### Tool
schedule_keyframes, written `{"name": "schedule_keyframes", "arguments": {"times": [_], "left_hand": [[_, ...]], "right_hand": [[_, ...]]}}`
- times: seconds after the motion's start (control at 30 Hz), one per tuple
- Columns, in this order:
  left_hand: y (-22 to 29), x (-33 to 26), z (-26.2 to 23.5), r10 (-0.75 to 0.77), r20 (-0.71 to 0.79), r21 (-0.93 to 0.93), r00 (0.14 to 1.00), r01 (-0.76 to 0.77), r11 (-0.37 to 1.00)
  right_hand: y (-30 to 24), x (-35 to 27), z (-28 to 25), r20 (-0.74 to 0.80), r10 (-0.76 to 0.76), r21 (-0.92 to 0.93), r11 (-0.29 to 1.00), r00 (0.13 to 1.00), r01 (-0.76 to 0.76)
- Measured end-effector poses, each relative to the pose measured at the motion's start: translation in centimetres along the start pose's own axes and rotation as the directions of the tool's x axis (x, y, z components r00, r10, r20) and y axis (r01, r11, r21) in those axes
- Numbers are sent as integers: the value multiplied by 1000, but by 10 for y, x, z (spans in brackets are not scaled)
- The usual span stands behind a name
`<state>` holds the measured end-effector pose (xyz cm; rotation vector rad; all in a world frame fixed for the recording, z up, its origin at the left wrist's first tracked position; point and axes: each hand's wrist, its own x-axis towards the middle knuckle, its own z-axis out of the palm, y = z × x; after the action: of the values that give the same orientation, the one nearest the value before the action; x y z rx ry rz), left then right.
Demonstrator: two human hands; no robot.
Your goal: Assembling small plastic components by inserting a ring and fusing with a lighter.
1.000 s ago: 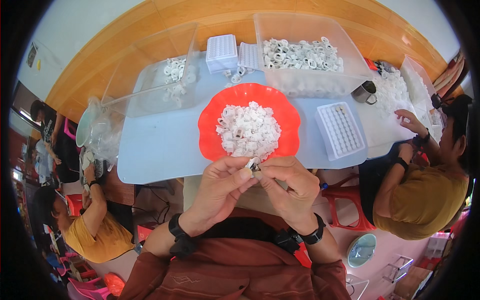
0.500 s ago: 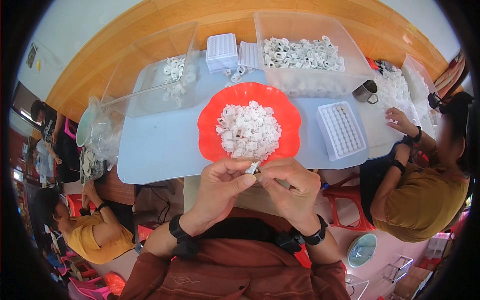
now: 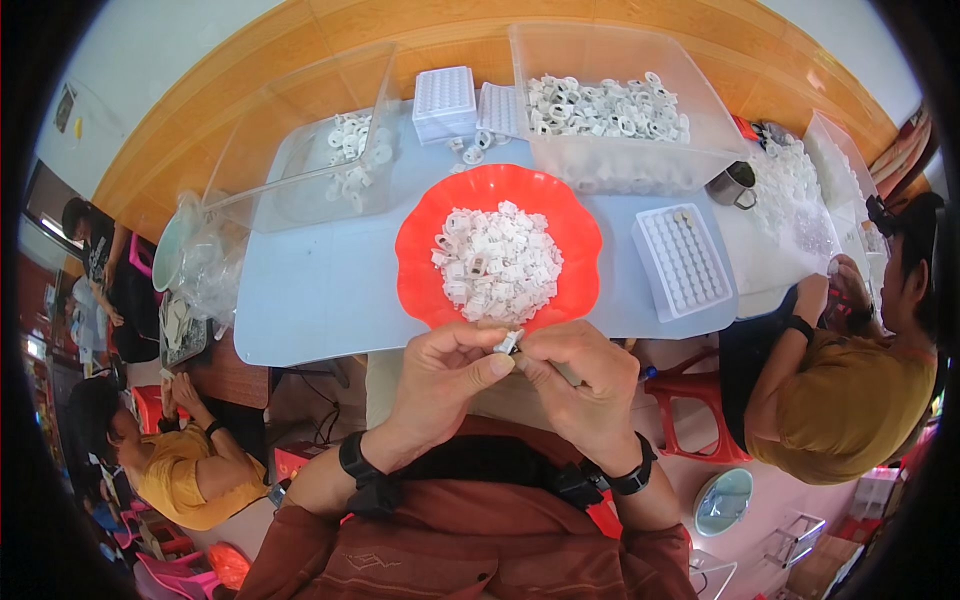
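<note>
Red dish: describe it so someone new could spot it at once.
Start with the pale blue table. Near its front edge, beyond the left hand and right hand, sits a round dish heaped with small white parts. Its red colour and wavy rim set it apart from the clear tubs behind.

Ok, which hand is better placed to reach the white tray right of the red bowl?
The right hand, probably: the white tray lies toward that side, and the left hand is farther from it. Both hands are occupied with the small white part.
</note>
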<state>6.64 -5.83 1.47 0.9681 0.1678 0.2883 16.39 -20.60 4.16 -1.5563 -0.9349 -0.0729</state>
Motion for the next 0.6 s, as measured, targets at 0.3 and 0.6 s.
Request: {"name": "schedule_keyframes", "arguments": {"times": [0.3,0.6], "left_hand": [[2,-1,5,60,46,43,997,-62,997],[3,-2,8,87,67,100,994,-93,991]], "right_hand": [[0,-5,1,-51,-27,15,999,998,28],[1,-10,-1,14,232,176,957,973,-231]]}}
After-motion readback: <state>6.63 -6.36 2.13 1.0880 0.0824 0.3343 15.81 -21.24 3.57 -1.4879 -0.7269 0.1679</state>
